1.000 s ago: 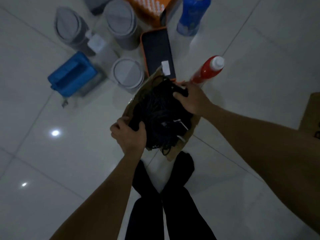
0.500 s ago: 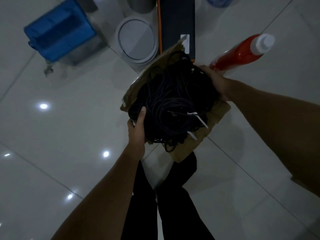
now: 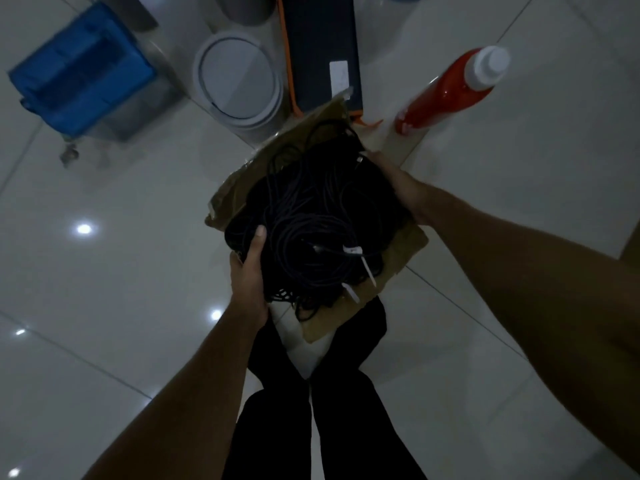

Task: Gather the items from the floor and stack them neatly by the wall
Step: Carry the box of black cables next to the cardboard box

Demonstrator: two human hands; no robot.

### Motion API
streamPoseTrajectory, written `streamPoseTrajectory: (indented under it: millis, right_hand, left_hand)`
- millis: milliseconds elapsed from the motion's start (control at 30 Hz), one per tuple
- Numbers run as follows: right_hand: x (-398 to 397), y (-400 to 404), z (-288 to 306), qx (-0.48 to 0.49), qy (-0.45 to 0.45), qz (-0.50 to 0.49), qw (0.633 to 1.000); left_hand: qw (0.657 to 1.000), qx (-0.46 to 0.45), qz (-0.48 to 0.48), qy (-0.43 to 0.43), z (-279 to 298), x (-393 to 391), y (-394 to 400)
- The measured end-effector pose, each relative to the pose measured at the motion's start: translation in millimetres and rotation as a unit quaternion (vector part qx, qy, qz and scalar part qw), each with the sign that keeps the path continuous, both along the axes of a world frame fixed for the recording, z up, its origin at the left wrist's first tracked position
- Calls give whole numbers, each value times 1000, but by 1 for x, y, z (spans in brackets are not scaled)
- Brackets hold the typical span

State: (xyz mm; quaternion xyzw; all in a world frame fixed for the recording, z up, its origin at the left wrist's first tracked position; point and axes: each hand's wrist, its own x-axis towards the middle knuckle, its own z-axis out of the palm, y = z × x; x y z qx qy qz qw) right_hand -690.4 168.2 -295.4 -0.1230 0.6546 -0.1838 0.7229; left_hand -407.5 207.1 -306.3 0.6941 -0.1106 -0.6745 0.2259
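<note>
No legible text, brand, number or sign is present. The dark flat case with orange edging (image 3: 320,53) carries a small white label (image 3: 338,75), but its print is too small and dim to read. The white tags (image 3: 353,251) on the black cable bundle (image 3: 311,223) show no readable marking. The red bottle (image 3: 446,93) shows no readable lettering.

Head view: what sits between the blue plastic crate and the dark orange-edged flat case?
In the head view, a round white-lidded container stands between the blue plastic crate and the dark orange-edged flat case.
</note>
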Motion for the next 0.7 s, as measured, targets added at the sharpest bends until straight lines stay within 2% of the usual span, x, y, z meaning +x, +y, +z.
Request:
streamPoseTrajectory:
  millis: [133, 367, 500, 700]
  right_hand:
    - [12, 49, 6, 23, -32, -104, 994]
    - [26, 145, 55, 50, -21, -293, 955]
    - [23, 194, 100, 57, -16, -383, 922]
    - [-6, 270, 168, 59, -16, -501, 863]
  left_hand:
    - [999, 14, -33, -11, 23, 15, 13]
    - [983, 6, -183, -25, 80, 4, 13]
    - [953, -9, -303, -12, 113, -27, 9]
    - [887, -16, -462, 21, 156, -93, 18]
